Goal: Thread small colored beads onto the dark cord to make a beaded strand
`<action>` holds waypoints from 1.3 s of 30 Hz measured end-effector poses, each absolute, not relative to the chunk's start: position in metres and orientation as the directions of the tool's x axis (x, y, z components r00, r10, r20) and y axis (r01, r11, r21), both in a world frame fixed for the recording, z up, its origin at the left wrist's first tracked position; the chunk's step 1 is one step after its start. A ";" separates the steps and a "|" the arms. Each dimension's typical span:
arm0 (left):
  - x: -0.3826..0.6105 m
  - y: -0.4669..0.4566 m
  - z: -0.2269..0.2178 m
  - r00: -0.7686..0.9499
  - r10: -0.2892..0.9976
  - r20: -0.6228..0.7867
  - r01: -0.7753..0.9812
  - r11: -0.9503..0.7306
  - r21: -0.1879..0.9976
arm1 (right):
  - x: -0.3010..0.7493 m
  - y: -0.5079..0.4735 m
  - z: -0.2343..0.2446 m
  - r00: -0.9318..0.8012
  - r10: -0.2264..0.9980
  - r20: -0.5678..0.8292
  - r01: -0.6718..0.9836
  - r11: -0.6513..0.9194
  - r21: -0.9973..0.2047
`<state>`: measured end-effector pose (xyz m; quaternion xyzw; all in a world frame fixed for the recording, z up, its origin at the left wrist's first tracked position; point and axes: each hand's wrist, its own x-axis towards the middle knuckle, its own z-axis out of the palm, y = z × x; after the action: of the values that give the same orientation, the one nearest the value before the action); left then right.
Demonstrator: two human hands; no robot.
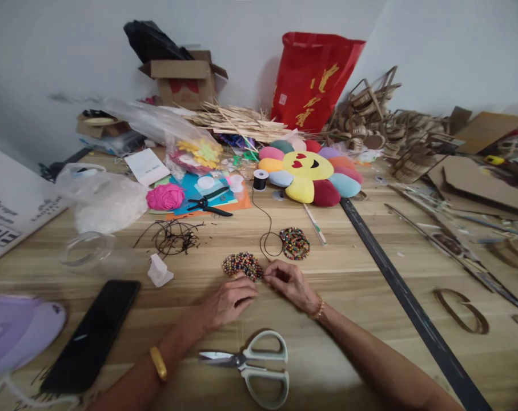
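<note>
Small multicoloured beads point(242, 266) lie bunched on the table at the middle of the head view. My left hand point(232, 298) is at their near edge, its fingers curled and pressed together; the fingertips are partly hidden, so what they hold is unclear. Just right of the bunch, my right hand point(290, 283) is closed in a pinch at the end of a thin black cord point(270, 220). That cord runs in loops from a black spool point(260, 180). A coiled bead strand point(295, 244) rests beyond my right hand. Scissors point(265, 365) lie nearest me.
Left are a dark phone point(91, 337), black cord scraps point(173, 237), a clear jar point(91, 251) and pink yarn point(165, 197). Pliers point(207, 204) lie on coloured sheets. Behind sits a flower cushion point(308, 165); a dark strip point(396, 279) crosses the right side.
</note>
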<state>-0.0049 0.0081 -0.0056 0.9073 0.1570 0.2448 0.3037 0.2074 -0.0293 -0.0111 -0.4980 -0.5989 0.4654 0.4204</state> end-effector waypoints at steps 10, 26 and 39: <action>-0.006 0.010 -0.011 0.816 0.461 0.350 0.150 -0.752 0.642 | 0.206 -0.025 -0.015 -0.022 0.999 -0.044 -0.060 -0.046 -0.997; -0.009 0.013 -0.001 0.706 0.619 0.345 0.350 -0.728 0.590 | 0.206 -0.032 -0.005 -0.290 0.895 0.338 0.435 0.438 -0.787; -0.003 0.008 -0.006 0.699 0.678 0.227 0.502 -0.692 0.519 | 0.205 -0.031 -0.005 -0.401 0.874 0.275 0.481 0.456 -0.749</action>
<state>-0.0034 0.0079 -0.0056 0.8965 0.3290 0.2054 0.2143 0.2048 -0.0312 -0.0045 -0.4318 -0.7843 0.2922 0.3362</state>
